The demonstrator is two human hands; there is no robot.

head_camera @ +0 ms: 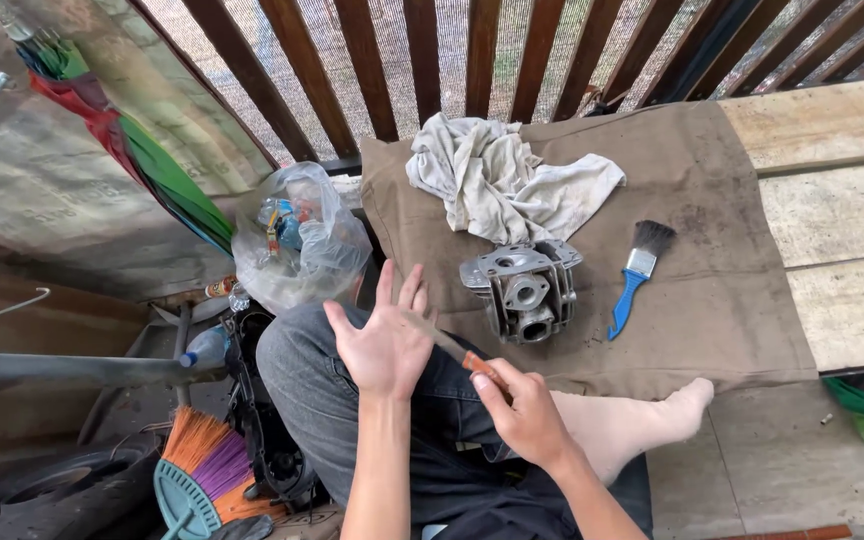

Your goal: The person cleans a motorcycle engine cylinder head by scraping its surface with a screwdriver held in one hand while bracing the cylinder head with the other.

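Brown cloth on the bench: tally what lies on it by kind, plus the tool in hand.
Crumpled white rag: 1
Grey metal engine part: 1
Blue-handled paintbrush: 1
Orange-handled blade tool, gripped by right hand and laid across the open left hand: 1
Total: 4

Bare cloth (722,300) beyond brush (636,275)

One metal engine part (524,290); one blue-handled paintbrush (636,275); one crumpled white rag (504,178); one brown cloth (692,240) spread over the desk; one clear plastic bag (300,240) of small items; one knife with a reddish handle (457,350); one multicoloured broom (204,470); one plastic bottle (204,350); one folded umbrella (132,150); two hands, left hand (384,345) and right hand (524,415).
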